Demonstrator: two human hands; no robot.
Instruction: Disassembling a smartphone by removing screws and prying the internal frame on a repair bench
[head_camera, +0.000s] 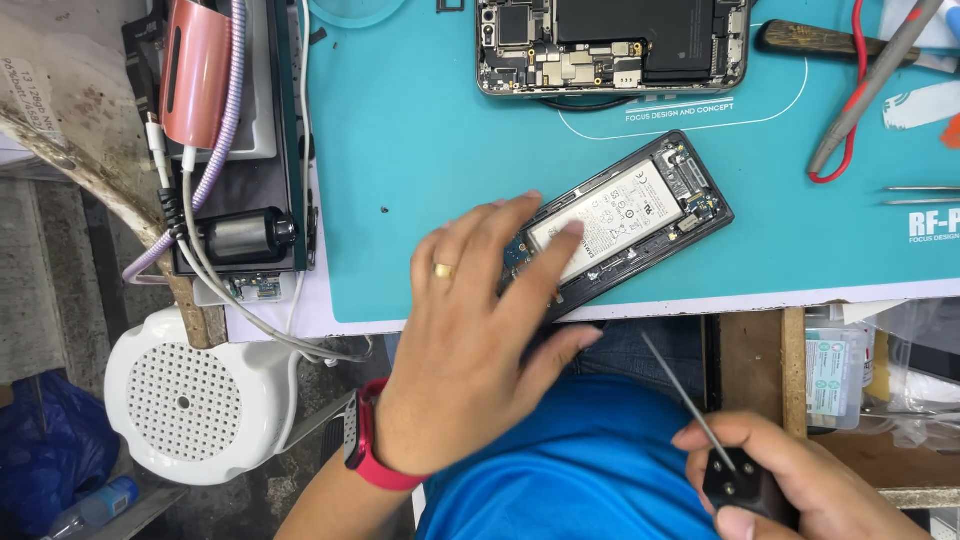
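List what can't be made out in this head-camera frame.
- Lower end of the opened phone: covered by the left hand.
- Second opened phone: its top is cut off by the upper edge.
- Tool in the right hand: its body is hidden by fingers, only the thin shaft shows.
- Battery label print: too small.

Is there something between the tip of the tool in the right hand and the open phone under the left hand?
Nothing visible: the tool in the right hand points toward the phone, with only open space between; the left hand covers its lower end.
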